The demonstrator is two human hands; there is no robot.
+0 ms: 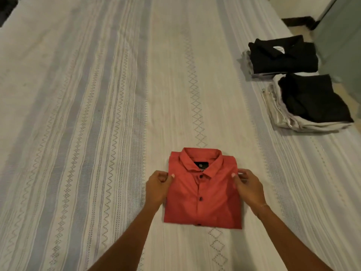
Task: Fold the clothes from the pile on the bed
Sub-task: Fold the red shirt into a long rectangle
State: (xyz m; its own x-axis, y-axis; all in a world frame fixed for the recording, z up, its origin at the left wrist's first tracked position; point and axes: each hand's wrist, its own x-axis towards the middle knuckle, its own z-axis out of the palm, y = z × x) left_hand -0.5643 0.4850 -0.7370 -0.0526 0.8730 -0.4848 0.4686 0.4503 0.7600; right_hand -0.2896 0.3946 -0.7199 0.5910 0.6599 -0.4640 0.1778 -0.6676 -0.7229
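— Which way did your shirt (pixel 203 189) point?

— You had the red shirt folded into a neat rectangle, lying flat on the near middle of the bed (pixel 97 114), collar at the far end and the buttoned front facing up. Its long axis ran from near to far, in line with the stripes of the bedcover.

— And where did it lie relative to your hands?

— It lay between them. Your left hand (pixel 157 187) held the shirt's left edge just below the shoulder, thumb on top of the cloth and the other fingers curled at the edge, pinching it. Your right hand (pixel 248 187) did the same on the right edge, thumb pressed on the front, fingers curled around the side. Both grips sat at the far half of the fold, level with the top button.

— What else was around?

— Two stacks of folded clothes sat well apart from you at the far right edge of the bed: the farther stack (pixel 283 57) topped by a black collared shirt, the nearer stack (pixel 310 102) with a black piece on pale grey ones. Nothing lay between your shirt and those stacks.
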